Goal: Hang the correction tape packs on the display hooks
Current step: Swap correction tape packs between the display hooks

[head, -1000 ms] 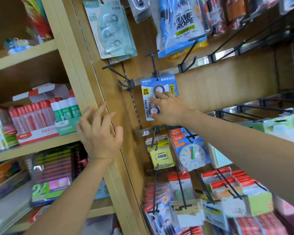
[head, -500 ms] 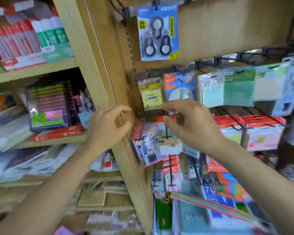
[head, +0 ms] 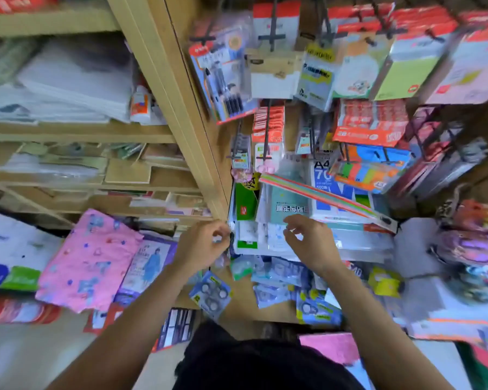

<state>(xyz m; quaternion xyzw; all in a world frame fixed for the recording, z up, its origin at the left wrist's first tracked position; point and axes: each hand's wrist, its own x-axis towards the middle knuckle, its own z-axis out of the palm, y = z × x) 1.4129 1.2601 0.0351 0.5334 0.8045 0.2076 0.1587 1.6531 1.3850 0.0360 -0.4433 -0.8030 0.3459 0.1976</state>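
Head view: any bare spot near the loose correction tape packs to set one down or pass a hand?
One brown patch lies between the three-roll correction tape pack and the light blue packs. Also pale floor below the pink pack. The display hooks above are crowded.

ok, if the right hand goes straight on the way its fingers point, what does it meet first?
Probably the clear-wrapped white packs just beyond the fingertips of the right hand. Depth unclear from above; the correction tape packs lie nearer the person, off that line.
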